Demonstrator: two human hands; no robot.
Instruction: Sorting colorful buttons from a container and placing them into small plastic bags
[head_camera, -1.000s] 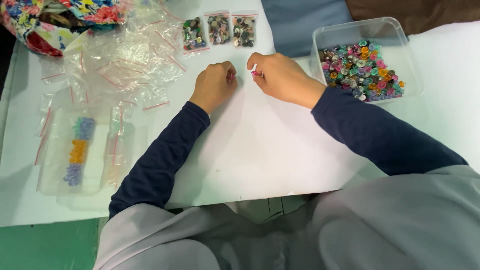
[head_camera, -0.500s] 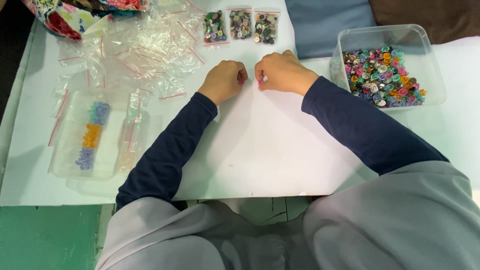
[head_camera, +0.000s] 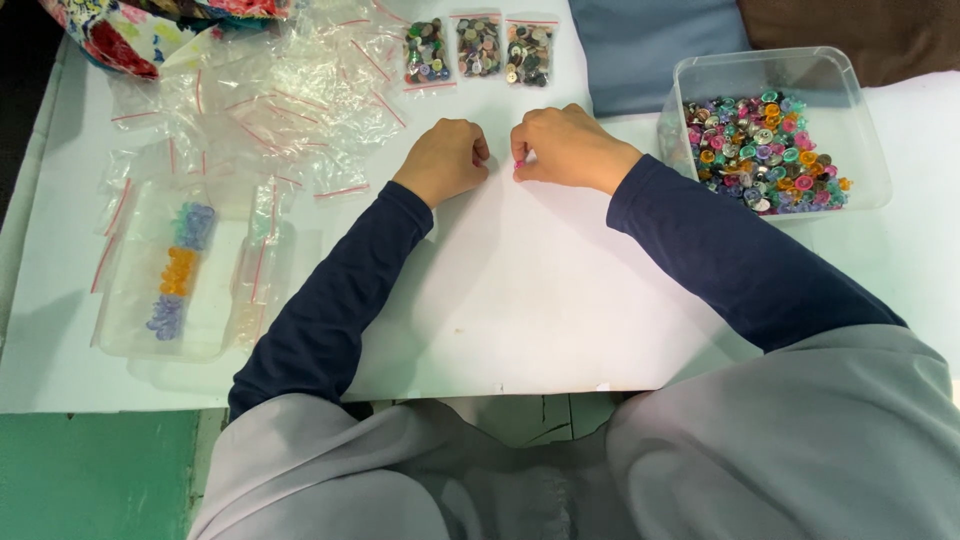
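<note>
My left hand (head_camera: 443, 160) rests on the white table (head_camera: 540, 300) as a closed fist, and nothing shows in it. A little to its right, my right hand (head_camera: 566, 148) is curled with its fingertips pinched on a small pink piece (head_camera: 518, 163), too small to tell apart. The hands are a few centimetres apart and do not touch. A clear plastic tub (head_camera: 778, 70) of mixed coloured buttons (head_camera: 760, 150) stands just right of my right hand. Three small bags filled with buttons (head_camera: 478, 48) lie in a row beyond the hands.
A heap of empty clear zip bags with red strips (head_camera: 250, 110) covers the back left. A clear tray (head_camera: 180, 265) with blue, orange and purple pieces lies at the left. Patterned fabric (head_camera: 140, 35) sits in the far left corner, and a blue cushion (head_camera: 650, 45) behind.
The view has shifted, so the hands sit lower in the picture. Both hands stay close together and curled, with the fists tighter than before.
</note>
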